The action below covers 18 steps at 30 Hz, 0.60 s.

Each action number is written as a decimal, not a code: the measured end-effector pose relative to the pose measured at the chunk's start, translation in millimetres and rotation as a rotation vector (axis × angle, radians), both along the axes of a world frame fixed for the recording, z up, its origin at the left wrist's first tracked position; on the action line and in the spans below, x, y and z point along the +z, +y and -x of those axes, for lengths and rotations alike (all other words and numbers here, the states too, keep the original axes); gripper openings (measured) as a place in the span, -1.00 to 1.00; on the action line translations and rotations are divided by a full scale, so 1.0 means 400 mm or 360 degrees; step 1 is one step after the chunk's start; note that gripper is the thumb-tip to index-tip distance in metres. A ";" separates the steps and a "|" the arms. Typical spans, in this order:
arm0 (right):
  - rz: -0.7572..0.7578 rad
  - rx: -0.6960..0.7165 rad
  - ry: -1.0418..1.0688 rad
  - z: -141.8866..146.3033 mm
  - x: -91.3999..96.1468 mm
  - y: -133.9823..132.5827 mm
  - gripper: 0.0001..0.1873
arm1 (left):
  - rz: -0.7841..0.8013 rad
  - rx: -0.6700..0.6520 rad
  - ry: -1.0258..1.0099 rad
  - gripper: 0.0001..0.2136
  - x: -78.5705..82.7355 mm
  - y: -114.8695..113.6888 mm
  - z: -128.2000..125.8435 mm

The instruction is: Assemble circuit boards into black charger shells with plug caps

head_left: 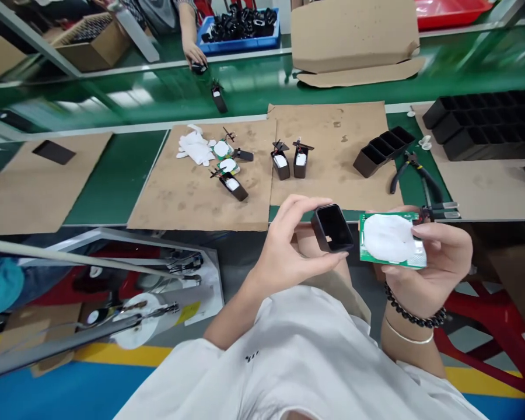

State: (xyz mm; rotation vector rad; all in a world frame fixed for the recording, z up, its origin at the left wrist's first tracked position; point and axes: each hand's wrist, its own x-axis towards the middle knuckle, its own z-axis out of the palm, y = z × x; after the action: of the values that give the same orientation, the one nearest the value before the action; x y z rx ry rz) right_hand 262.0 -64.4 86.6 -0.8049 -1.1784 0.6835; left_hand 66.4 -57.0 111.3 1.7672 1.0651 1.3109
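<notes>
The left hand (pixel 284 251) pinches a hollow black case (pixel 332 227) crosswise — the right hand (pixel 437 251) clamps a white-patched circuit board (pixel 389 239), its free end toward the case.

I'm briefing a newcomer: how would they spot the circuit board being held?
Find the worktable, then the right hand at its near edge, above a beaded bracelet. That hand holds the circuit board: flat, green, white-patched, unlike the hollow black box in the left hand.
</notes>
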 end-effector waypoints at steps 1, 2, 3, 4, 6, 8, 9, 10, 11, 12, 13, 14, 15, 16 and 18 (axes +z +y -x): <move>0.0090 -0.0026 0.0092 0.007 -0.002 -0.002 -0.55 | 0.0047 0.0008 -0.0021 -0.44 -0.004 0.000 0.000; 0.0215 0.0002 0.0196 0.014 -0.006 -0.004 -0.54 | 0.0112 -0.0019 -0.0045 -0.43 -0.009 0.001 -0.002; 0.0359 0.0081 0.0293 0.020 -0.012 -0.005 -0.54 | 0.0187 -0.0071 -0.0080 -0.43 -0.016 0.001 -0.006; 0.0500 0.0190 0.0373 0.026 -0.020 -0.006 -0.55 | 0.0265 -0.0131 -0.0128 -0.44 -0.024 0.002 -0.010; 0.0734 0.0365 0.0478 0.035 -0.040 -0.004 -0.56 | 0.0409 -0.0219 -0.0238 -0.44 -0.040 0.002 -0.022; 0.0851 0.0378 0.0598 0.042 -0.060 -0.002 -0.57 | 0.0530 -0.0240 -0.0355 -0.40 -0.057 0.001 -0.035; 0.0880 0.0357 0.0676 0.045 -0.068 0.000 -0.58 | 0.0591 -0.0246 -0.0414 -0.37 -0.066 0.001 -0.040; 0.0897 0.0345 0.0744 0.047 -0.073 0.000 -0.59 | 0.0648 -0.0255 -0.0467 -0.36 -0.073 0.000 -0.045; 0.0902 0.0341 0.0781 0.050 -0.075 0.001 -0.61 | 0.0694 -0.0263 -0.0518 -0.36 -0.080 0.000 -0.048; 0.0893 0.0340 0.0777 0.052 -0.074 0.000 -0.62 | 0.0723 -0.0261 -0.0563 -0.37 -0.086 -0.001 -0.051; 0.0866 0.0321 0.0737 0.055 -0.070 -0.001 -0.63 | 0.0729 -0.0238 -0.0584 -0.39 -0.091 -0.001 -0.054; 0.0814 0.0273 0.0675 0.057 -0.065 -0.002 -0.65 | 0.0704 -0.0184 -0.0575 -0.42 -0.095 -0.002 -0.055; 0.0734 0.0190 0.0604 0.061 -0.059 -0.005 -0.66 | 0.0649 -0.0093 -0.0538 -0.47 -0.097 -0.002 -0.057; 0.0633 0.0079 0.0536 0.065 -0.052 -0.009 -0.67 | 0.0564 0.0025 -0.0478 -0.53 -0.099 -0.003 -0.059; 0.0388 -0.0211 0.0416 0.075 -0.042 -0.019 -0.68 | 0.0319 0.0280 -0.0325 -0.65 -0.101 -0.005 -0.062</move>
State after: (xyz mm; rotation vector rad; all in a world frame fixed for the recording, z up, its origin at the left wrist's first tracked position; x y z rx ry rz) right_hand 232.0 -71.9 70.0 -0.9563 -0.8081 0.8053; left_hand 91.4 -59.0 70.9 1.3870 1.2103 1.4024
